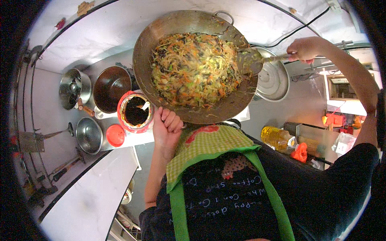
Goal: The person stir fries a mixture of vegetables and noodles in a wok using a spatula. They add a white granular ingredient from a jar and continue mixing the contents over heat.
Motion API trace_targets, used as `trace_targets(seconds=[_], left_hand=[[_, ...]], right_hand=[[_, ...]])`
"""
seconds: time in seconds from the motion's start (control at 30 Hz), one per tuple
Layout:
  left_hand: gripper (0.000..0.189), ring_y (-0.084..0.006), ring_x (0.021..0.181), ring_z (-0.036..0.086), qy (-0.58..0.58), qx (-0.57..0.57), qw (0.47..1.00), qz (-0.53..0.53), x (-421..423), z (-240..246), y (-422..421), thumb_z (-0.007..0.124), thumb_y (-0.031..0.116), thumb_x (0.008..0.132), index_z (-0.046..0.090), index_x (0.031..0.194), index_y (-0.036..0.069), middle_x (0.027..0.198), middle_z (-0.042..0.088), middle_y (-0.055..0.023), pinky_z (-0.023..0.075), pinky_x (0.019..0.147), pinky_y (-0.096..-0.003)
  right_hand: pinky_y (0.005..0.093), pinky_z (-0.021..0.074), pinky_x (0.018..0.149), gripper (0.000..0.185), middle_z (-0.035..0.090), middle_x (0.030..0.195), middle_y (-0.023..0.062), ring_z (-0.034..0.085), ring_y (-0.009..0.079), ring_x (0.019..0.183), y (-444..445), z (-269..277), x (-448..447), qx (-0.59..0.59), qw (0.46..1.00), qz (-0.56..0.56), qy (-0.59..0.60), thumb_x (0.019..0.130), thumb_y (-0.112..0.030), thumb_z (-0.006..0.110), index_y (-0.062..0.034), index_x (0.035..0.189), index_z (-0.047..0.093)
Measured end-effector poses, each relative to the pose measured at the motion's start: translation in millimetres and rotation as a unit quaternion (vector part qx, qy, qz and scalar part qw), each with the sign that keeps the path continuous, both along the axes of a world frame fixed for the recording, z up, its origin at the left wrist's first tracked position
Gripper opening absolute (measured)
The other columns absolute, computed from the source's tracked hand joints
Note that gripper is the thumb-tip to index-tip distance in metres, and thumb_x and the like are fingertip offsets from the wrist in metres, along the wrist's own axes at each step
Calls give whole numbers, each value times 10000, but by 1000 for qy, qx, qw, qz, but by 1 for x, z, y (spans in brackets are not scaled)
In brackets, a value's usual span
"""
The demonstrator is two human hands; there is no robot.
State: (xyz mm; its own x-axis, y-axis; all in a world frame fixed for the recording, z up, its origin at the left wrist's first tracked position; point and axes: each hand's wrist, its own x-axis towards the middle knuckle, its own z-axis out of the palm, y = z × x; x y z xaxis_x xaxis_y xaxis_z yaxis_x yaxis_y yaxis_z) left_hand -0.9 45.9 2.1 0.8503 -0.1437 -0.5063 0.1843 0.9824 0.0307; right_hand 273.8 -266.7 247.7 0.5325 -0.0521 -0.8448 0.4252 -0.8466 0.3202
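A large metal wok (141,72) stands before me, filled with shredded vegetables and pale strands (196,69), with orange, green and dark shreds mixed in. My left hand (169,122) is closed at the wok's near rim; the part it grips is mostly hidden by the fingers. Out to the right, my right hand (304,51) holds the handle of a wok spatula (250,61). The spatula's broad blade, smeared with food, rests over the wok's right inner side, at the edge of the heap. A loop handle (226,15) sticks out from the far rim.
Left of the wok are an open red-rimmed jar (135,113) of dark contents, a red lid (115,135), a brown pot (112,86), a steel pot (74,87) and a steel bowl (89,135). On the right are a metal lid (273,79) and an oil bottle (276,137).
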Motion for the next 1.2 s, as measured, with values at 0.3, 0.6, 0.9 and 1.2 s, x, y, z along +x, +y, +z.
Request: trace_targets(seconds=[0.3, 0.6, 0.9, 1.2], left_hand=[[414, -107, 404, 162, 37, -3, 999, 2, 1, 3, -1, 328, 337, 989, 318, 620, 151, 486, 212, 35, 171, 425, -289], [429, -106, 414, 153, 111, 66, 991, -21, 7, 15, -13, 322, 374, 984, 309, 613, 158, 493, 192, 38, 156, 431, -284], [428, -106, 414, 165, 89, 55, 995, -7, 4, 14, -13, 332, 348, 986, 305, 603, 159, 495, 199, 37, 164, 424, -282], [419, -103, 409, 160, 81, 55, 995, -3, 3, 12, -13, 335, 344, 983, 311, 607, 161, 493, 203, 39, 170, 419, -285]], right_hand=[[310, 340, 387, 353, 449, 524, -1, 403, 111, 422, -49, -86, 19, 40, 958, -224, 176, 968, -341, 447, -28, 861, 569], [248, 340, 377, 255, 428, 573, -6, 411, 83, 444, 41, -236, 1, 409, 865, -278, 91, 941, -297, 525, -62, 852, 481], [238, 380, 410, 148, 459, 620, -6, 459, 81, 491, 34, -193, -34, 454, 841, -284, 80, 860, -151, 586, -57, 914, 485], [350, 432, 458, 226, 569, 606, 112, 574, 248, 507, 22, -129, -96, 470, 845, -248, -57, 839, -204, 617, -16, 887, 500]])
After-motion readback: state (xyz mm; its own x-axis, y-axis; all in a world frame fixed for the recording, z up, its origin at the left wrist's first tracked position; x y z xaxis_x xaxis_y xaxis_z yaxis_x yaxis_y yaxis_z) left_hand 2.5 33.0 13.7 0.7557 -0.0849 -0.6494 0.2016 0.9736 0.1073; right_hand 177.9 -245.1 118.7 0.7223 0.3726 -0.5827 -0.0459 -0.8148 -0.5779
